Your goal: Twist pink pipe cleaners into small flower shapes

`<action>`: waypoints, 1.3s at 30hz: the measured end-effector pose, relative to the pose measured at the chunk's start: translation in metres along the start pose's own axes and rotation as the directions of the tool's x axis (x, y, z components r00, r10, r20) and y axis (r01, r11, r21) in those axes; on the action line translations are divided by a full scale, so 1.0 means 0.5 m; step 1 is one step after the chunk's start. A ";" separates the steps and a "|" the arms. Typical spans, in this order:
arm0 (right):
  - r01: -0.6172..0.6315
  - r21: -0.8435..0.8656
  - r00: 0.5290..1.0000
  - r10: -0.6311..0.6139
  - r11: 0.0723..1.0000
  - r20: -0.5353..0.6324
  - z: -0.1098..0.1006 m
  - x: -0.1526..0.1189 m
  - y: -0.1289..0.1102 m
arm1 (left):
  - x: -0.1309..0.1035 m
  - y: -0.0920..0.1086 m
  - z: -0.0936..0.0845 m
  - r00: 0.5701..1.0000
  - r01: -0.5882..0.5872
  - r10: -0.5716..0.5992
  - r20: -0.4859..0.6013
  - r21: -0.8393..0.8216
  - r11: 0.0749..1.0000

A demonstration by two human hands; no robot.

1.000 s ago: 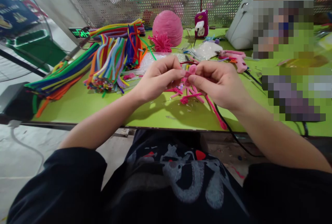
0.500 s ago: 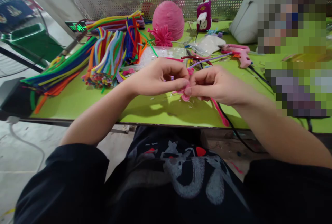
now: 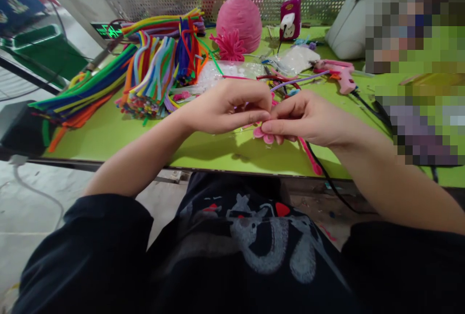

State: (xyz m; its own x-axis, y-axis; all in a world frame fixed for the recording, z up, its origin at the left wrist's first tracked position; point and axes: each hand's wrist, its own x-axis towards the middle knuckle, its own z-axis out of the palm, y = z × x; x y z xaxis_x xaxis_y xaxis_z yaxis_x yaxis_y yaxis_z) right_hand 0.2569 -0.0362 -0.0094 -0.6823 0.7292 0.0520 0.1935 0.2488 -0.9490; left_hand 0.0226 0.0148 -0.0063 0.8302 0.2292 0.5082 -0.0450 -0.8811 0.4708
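Note:
Both hands meet above the green table, pinching a small pink flower of looped pipe cleaner (image 3: 268, 138). My left hand (image 3: 232, 105) is closed, thumb and fingertips pressed together at the flower's upper left. My right hand (image 3: 305, 119) is closed too, its thumb and forefinger on the flower's middle. Pink loops show below the fingertips; the rest is covered by the fingers. Under my right hand lies a loose pink pipe cleaner (image 3: 311, 156). A purple pipe cleaner (image 3: 301, 81) runs across just behind the hands.
Bundles of coloured pipe cleaners (image 3: 148, 76) stand at the left. Behind are a pink ball (image 3: 239, 23), a pink pompom-like piece (image 3: 230, 46) and a purple power socket (image 3: 290, 17). At the right lie a pink glue gun (image 3: 339, 74) and its black cable (image 3: 323, 178). The table (image 3: 203, 154) is green.
The flower has turned between my fingers, so its pink loops now face lower. My fingertips have come closer together, and the camera view has shifted slightly.

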 end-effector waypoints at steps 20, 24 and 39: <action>0.025 -0.025 0.975 -0.030 0.999 -0.220 0.007 -0.009 -0.009 | 0.015 0.023 0.028 0.900 0.352 -0.412 -0.138 -0.327 0.877; 0.091 -0.003 0.965 -0.089 0.996 -0.245 0.015 -0.006 -0.013 | 0.012 0.035 0.051 0.890 0.327 -0.377 -0.256 -0.218 0.919; 0.173 0.002 0.787 -0.137 0.985 -0.601 0.027 0.019 0.017 | 0.007 -0.003 0.050 0.842 0.368 -0.522 -0.135 -0.563 0.740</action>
State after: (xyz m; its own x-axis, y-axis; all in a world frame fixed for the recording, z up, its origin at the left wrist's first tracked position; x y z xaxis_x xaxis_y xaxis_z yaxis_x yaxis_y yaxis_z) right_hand 0.2425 -0.0359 -0.0211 -0.1398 0.9231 0.3581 0.0715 0.3701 -0.9262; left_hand 0.0394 0.0065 -0.0234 0.6474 0.7090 0.2796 -0.0407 -0.3342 0.9416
